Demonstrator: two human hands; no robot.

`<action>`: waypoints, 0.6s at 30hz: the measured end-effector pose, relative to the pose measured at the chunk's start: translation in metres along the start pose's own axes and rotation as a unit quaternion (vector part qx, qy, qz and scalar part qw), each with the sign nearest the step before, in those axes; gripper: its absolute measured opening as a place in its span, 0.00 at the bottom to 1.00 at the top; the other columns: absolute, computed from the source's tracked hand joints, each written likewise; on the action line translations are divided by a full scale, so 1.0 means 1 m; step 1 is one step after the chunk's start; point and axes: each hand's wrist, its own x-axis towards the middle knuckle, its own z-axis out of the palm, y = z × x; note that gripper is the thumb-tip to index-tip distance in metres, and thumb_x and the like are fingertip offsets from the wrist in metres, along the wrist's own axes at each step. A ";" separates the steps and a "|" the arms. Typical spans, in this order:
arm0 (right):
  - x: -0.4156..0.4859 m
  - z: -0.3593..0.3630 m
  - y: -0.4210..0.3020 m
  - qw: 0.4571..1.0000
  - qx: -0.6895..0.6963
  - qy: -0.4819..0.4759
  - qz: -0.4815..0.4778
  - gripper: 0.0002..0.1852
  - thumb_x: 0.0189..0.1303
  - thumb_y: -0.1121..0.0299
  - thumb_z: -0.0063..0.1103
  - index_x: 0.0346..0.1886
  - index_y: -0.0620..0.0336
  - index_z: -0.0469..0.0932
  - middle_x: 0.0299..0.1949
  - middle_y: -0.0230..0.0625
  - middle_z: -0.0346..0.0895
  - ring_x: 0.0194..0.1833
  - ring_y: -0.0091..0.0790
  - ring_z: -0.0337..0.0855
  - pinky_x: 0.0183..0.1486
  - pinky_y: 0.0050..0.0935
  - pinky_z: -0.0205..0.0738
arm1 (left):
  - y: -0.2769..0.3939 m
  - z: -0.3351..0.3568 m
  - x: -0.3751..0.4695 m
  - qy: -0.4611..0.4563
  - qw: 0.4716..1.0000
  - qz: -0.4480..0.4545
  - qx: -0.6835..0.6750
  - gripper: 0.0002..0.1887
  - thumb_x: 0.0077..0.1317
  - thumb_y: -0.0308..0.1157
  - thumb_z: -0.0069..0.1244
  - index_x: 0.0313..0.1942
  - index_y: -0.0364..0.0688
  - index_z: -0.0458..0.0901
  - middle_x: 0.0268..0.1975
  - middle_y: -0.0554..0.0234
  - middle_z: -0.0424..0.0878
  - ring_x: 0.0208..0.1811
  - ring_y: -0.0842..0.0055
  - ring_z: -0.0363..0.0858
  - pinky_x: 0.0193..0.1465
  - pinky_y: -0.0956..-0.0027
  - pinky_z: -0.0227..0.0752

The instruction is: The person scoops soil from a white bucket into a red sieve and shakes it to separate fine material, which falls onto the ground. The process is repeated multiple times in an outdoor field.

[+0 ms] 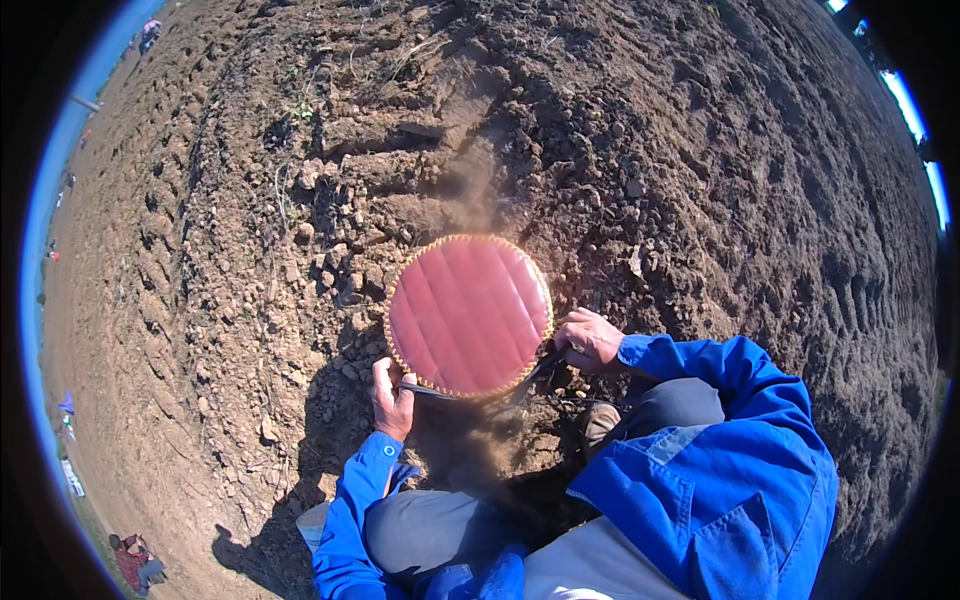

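A round red quilted cushion (pixel 471 315) with yellow zigzag stitching around its rim is in front of me, above the loose soil. Dark straps (pixel 536 371) run along its near side. My left hand (pixel 394 400) grips the strap at the cushion's lower left, thumb on top and fingers behind the edge. At the right edge, my right hand (pixel 589 340) is closed around the other end of the strap. The cushion hides whatever is beneath it. Dust hangs in the air beyond its far edge and below its near edge.
Ploughed soil (pixel 247 247) with clods and tyre ruts surrounds me. My shoe (pixel 601 421) is just right of the dust. A pale object (pixel 311 519), partly hidden, is by my left sleeve. A person in a checked shirt (pixel 133 562) sits at the lower left; a white vehicle (pixel 72 478) stands farther off.
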 end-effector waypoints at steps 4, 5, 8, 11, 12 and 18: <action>-0.002 0.004 0.000 0.999 -0.007 -0.014 -0.038 0.10 0.58 0.71 0.68 0.41 0.52 0.77 0.39 0.32 0.83 0.45 0.43 0.82 0.50 0.42 0.73 | -0.009 -0.001 -0.003 -0.013 1.000 -0.016 -0.022 0.43 0.70 0.50 0.63 0.73 0.34 0.58 0.34 0.71 0.72 0.33 0.83 0.69 0.36 0.73 0.65; -0.002 0.005 0.001 0.999 -0.018 -0.013 -0.039 0.10 0.58 0.71 0.68 0.41 0.52 0.77 0.39 0.32 0.83 0.45 0.43 0.82 0.50 0.41 0.73 | -0.009 -0.001 -0.003 -0.022 0.999 -0.021 -0.013 0.46 0.69 0.52 0.65 0.74 0.34 0.58 0.34 0.70 0.71 0.33 0.83 0.69 0.36 0.74 0.64; 0.004 0.006 0.000 0.998 -0.043 0.002 -0.053 0.10 0.57 0.70 0.70 0.40 0.52 0.77 0.39 0.32 0.83 0.44 0.41 0.82 0.50 0.39 0.72 | -0.006 0.002 0.001 -0.019 0.996 -0.056 -0.067 0.54 0.64 0.60 0.67 0.75 0.34 0.56 0.37 0.67 0.76 0.36 0.82 0.71 0.40 0.73 0.67; 0.010 0.004 -0.004 0.998 -0.022 -0.008 -0.058 0.15 0.50 0.74 0.70 0.39 0.52 0.75 0.39 0.33 0.83 0.44 0.44 0.81 0.50 0.44 0.72 | -0.014 -0.001 0.000 -0.006 0.993 -0.042 -0.106 0.52 0.67 0.61 0.64 0.74 0.33 0.56 0.41 0.64 0.79 0.42 0.81 0.74 0.47 0.71 0.70; 0.007 0.005 0.000 0.998 -0.021 -0.022 -0.057 0.15 0.50 0.74 0.71 0.39 0.52 0.75 0.39 0.32 0.83 0.45 0.44 0.81 0.50 0.44 0.72 | -0.008 0.000 0.002 0.002 0.994 -0.048 -0.102 0.50 0.68 0.61 0.63 0.74 0.33 0.57 0.42 0.64 0.79 0.43 0.81 0.74 0.48 0.71 0.70; 0.012 0.012 0.007 0.992 -0.038 0.087 0.084 0.19 0.54 0.73 0.67 0.51 0.55 0.78 0.42 0.37 0.82 0.48 0.47 0.80 0.52 0.43 0.73 | -0.008 -0.011 0.034 -0.002 0.993 -0.103 0.054 0.40 0.73 0.51 0.61 0.73 0.34 0.64 0.57 0.51 0.78 0.58 0.68 0.75 0.66 0.61 0.69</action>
